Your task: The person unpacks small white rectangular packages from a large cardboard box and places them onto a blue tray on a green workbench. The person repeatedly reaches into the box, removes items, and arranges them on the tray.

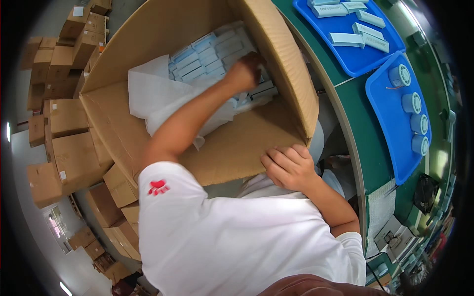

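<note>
A large open cardboard box [232, 153] stands in front of me. Inside it, rows of small white and light-blue boxes [197, 59] lie packed together, and a white packing sheet [160, 93] is folded back over their left side. My left hand [244, 73] reaches deep into the carton, low over the right part of the rows. Its fingers are dark and blurred, so whether they hold anything does not show. With fingers curled over the carton's near edge, my right hand [291, 167] grips it by the right corner.
Along the right runs a green table [365, 123]. On it are a blue tray [340, 56] of white rectangular parts and another blue tray [390, 128] with several round white fan units [411, 102]. Stacked cardboard boxes [74, 153] fill the left side.
</note>
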{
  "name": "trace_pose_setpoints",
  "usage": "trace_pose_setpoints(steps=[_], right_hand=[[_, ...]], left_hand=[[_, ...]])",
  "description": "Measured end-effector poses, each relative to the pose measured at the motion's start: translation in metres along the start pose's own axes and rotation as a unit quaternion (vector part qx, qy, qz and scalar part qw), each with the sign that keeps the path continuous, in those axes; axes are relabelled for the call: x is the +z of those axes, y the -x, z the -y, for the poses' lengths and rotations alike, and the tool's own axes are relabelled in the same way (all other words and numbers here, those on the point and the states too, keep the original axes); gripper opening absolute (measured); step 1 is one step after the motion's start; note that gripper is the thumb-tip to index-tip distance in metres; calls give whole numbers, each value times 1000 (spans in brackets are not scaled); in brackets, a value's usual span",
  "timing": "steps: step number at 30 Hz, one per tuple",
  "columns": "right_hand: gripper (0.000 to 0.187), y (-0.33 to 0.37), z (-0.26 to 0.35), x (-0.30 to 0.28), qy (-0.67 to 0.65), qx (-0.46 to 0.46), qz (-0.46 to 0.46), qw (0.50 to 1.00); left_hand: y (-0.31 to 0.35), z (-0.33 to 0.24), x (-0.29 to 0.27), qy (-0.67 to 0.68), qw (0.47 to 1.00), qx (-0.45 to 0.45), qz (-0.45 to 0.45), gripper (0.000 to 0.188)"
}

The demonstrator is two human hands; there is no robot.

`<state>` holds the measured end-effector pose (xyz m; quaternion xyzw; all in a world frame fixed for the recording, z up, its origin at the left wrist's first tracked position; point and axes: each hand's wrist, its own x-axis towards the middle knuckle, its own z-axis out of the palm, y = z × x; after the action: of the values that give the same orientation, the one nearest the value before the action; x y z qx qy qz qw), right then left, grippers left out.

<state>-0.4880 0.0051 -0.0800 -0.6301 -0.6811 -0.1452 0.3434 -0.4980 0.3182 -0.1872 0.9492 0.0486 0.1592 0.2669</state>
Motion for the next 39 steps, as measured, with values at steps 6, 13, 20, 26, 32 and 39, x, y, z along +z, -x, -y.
trace_pose_setpoints(steps=[6,13,20,26,32,39], right_hand=[[17,8,-2,-3,-19,3,6,1000],[18,8,-1,-5,-17,-2,12,1000],[20,14,-1,-6,-26,-4,12,1000],[22,18,0,-5,-32,3,10,999],[22,20,0,-5,-47,1,7,999],[24,15,-4,0,-42,6,-20,999]], left_hand=[[21,12,86,-289,889,-188,300,78],[34,25,122,-326,876,-245,256,104],[39,27,109,-299,883,-306,195,109],[37,43,101,-270,899,-309,151,104],[48,62,44,-87,973,-201,-70,101],[38,-4,-84,366,833,-319,-266,66]])
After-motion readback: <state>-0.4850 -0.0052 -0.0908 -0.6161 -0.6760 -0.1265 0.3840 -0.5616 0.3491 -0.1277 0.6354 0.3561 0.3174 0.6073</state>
